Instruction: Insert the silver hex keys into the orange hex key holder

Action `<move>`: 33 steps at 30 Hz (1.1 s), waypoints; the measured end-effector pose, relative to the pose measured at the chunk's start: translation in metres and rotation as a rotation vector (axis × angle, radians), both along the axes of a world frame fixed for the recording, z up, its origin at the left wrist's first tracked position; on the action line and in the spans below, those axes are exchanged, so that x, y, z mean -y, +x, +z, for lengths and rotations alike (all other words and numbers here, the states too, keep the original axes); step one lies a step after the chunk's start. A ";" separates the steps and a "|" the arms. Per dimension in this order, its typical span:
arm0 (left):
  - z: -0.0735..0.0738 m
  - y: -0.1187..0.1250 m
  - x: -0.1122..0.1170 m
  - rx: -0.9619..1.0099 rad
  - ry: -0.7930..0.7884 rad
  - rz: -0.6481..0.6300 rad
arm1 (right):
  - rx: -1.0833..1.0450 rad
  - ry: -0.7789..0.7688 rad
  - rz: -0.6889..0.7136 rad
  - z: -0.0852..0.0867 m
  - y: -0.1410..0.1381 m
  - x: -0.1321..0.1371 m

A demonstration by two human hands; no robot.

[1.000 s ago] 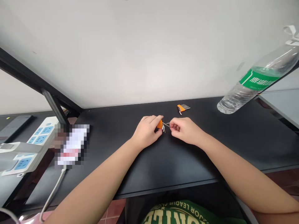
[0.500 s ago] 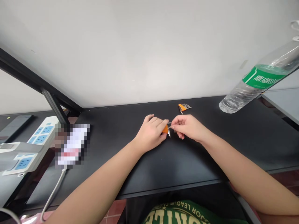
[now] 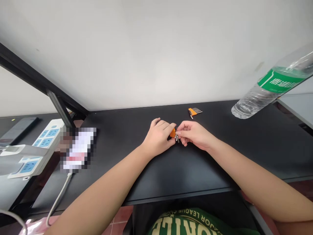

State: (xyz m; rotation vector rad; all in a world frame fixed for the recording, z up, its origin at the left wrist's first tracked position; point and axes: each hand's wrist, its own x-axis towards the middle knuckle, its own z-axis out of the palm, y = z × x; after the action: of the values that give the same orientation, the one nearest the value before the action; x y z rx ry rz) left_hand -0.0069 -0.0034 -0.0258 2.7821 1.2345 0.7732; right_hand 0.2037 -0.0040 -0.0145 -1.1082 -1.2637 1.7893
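My left hand is closed around an orange hex key holder just above or on the black table; I cannot tell which. Short metal hex key ends stick out of its right side. Thumb and forefinger of my right hand are pinched together at that side, on a hex key mostly hidden by the fingers. Farther back lies a second orange holder with several hex keys fanned to the right.
A tall water bottle with a green label stands at the back right, near the wall. To the left lie a blurred-out phone on a white cable and a white power strip. The black table's front edge is close to my body.
My right hand has moved slightly left, bringing its pinched fingers closer against the orange holder. The left hand keeps its hold. The whole view has shifted a little.
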 end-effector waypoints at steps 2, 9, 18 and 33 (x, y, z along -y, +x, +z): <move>0.000 0.001 0.000 0.013 -0.021 -0.029 | 0.097 0.069 0.008 -0.001 -0.002 -0.001; -0.003 -0.003 -0.007 0.054 -0.052 -0.064 | 0.642 0.515 0.017 0.004 0.016 -0.009; -0.006 -0.008 -0.012 0.058 -0.107 0.022 | 1.230 0.829 0.156 -0.004 0.029 -0.013; -0.006 -0.007 -0.013 0.037 -0.121 0.020 | 1.302 0.713 0.203 0.004 0.020 -0.008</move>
State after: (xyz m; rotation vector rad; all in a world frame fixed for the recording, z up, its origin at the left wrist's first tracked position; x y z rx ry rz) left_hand -0.0142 0.0094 -0.0314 2.6526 1.2604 0.7215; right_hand 0.2233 0.0037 -0.0105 -1.7329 -2.5089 0.3842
